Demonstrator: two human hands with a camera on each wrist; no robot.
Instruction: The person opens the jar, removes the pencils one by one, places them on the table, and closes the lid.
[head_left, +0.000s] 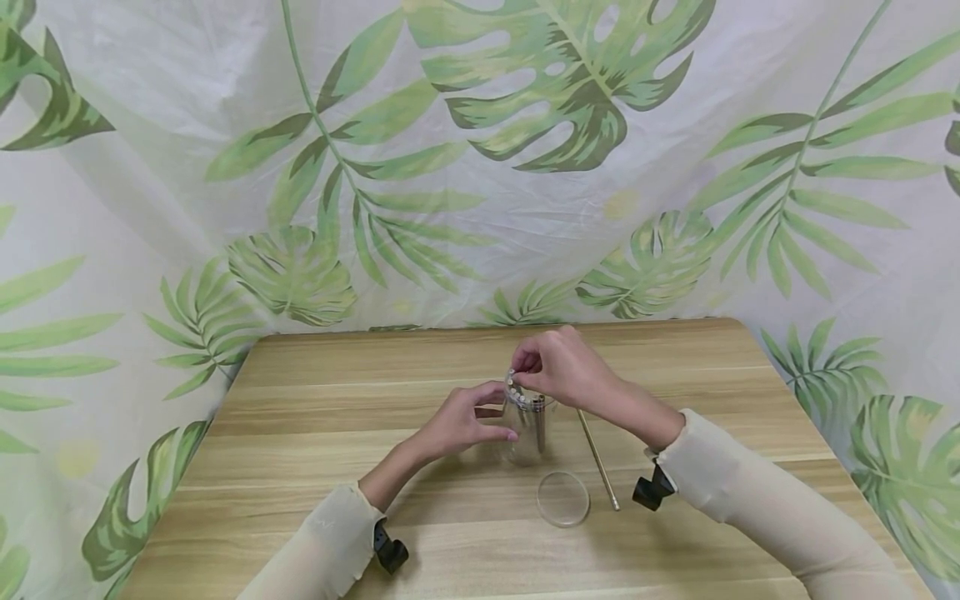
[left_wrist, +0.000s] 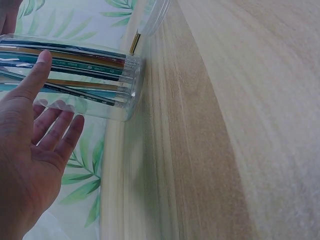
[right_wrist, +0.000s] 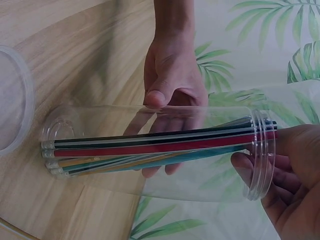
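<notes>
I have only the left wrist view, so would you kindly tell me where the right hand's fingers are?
Observer: The right hand has its fingers curled at the mouth of the clear jar, by the tops of the pencils.
Operator: Thank you; where does the lid lie?
Observer: The lid lies on the table, nearer the person than the jar.
Operator: And the loose pencil?
Observer: The loose pencil lies right of the lid, its pale end toward the person.
</notes>
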